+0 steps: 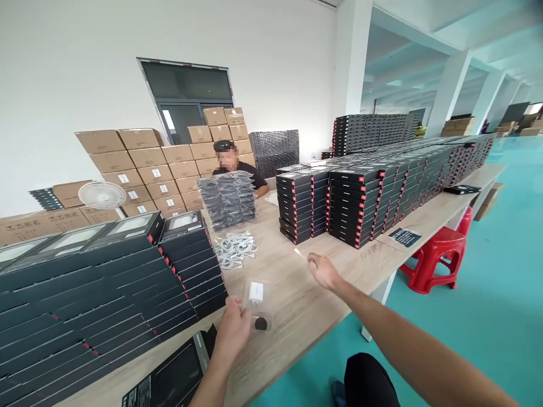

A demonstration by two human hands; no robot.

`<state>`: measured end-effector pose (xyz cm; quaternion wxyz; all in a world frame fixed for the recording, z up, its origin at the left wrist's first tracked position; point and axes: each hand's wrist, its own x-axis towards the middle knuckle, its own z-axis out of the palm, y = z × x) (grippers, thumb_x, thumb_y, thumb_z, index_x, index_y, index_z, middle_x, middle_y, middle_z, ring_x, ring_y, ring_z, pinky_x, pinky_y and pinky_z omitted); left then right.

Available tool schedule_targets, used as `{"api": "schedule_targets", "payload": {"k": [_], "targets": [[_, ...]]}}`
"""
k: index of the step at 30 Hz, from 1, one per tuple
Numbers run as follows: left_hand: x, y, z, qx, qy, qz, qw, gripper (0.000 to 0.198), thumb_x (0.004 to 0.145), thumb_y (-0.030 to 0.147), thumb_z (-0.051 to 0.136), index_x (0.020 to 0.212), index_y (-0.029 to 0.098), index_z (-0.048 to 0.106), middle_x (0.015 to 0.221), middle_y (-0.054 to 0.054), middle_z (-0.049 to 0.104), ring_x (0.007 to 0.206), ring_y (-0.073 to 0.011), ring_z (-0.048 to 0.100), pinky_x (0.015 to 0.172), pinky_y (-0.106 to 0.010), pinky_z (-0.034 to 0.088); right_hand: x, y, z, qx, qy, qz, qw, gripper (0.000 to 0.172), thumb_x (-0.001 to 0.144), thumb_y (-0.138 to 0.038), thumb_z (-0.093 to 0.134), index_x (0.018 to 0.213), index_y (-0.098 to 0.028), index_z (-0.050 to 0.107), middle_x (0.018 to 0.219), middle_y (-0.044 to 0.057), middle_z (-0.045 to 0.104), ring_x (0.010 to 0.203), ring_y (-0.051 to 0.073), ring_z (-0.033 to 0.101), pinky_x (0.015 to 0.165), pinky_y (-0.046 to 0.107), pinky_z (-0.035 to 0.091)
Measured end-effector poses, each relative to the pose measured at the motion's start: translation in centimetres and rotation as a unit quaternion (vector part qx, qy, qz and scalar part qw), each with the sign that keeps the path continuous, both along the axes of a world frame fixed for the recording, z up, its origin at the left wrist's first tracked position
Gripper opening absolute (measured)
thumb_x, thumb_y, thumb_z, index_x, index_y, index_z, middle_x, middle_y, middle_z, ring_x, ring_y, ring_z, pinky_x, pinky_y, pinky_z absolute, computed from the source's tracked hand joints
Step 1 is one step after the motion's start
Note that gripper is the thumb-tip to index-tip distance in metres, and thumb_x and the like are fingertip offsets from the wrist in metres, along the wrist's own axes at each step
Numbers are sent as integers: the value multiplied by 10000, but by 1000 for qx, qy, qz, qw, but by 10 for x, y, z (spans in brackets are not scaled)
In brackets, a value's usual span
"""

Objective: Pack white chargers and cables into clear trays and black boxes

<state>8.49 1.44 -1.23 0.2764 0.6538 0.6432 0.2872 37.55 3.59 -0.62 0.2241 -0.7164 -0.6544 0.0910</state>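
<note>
while left hand (232, 330) pinches clear tray (256, 298), right hand (323, 270) loosely open beside box stacks (339, 209).

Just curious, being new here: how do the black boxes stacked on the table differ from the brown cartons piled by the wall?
The flat black boxes with red edge tabs are thin and stacked in long rows on the wooden table. The brown cardboard cartons are bulkier, carry white labels and stand piled against the wall. Both are neatly stacked.

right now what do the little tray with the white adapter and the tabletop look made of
Tray: thin clear plastic, seemingly; the wood shows through, glossy edges. White adapter: smooth, probably hard plastic. Tabletop: pale matte woodgrain, possibly laminate.
</note>
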Motion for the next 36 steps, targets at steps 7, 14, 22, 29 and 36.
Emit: {"api": "schedule_targets", "payload": {"k": [7, 14, 22, 29, 36], "targets": [[35, -9, -26, 58, -301, 98, 947, 457, 846, 248, 529, 1288, 204, 425, 1116, -106, 665, 1082, -257, 664, 940, -385, 490, -106, -52, 7, 36, 19, 65, 997, 212, 877, -377, 584, 887, -231, 737, 922, 27, 762, 901, 189, 676, 729, 232, 452], [61, -20, -47, 79, -535, 64, 839, 551, 648, 239, 684, 1119, 263, 398, 1109, -83, 685, 1066, -244, 679, 916, -384, 531, -131, -41, 16, -10, -10, 52, 999, 233, 771, -296, 698, 851, -92, 778, 912, 243, 754, 922, 357, 705, 757, 385, 493], [46, -28, -45, -28, -636, 30, 771, 562, 647, 200, 775, 1160, 250, 550, 1223, -96, 663, 1143, -285, 642, 903, -424, 558, -113, -37, -1, -16, 159, 79, 984, 78, 698, -241, 716, 629, -213, 736, 711, 75, 754, 722, 234, 684, 611, 274, 413], [46, -35, -43, -63, -669, 72, 737, 551, 694, 99, 733, 1172, 292, 538, 1134, -73, 709, 1117, -246, 654, 894, -440, 571, -100, -29, -18, 91, 421, 9, 903, 516, 934, -459, 324, 932, -140, 730, 770, 98, 745, 664, 201, 665, 586, 280, 474], [61, -47, -31, -79, -683, 22, 726, 543, 741, 257, 789, 1230, 241, 553, 1191, -116, 708, 1049, -260, 704, 802, -347, 586, -132, -38, -39, 154, 528, -73, 832, 647, 919, -629, 337, 1098, -136, 717, 1174, 167, 716, 1077, 299, 659, 908, 394, 507]]}}
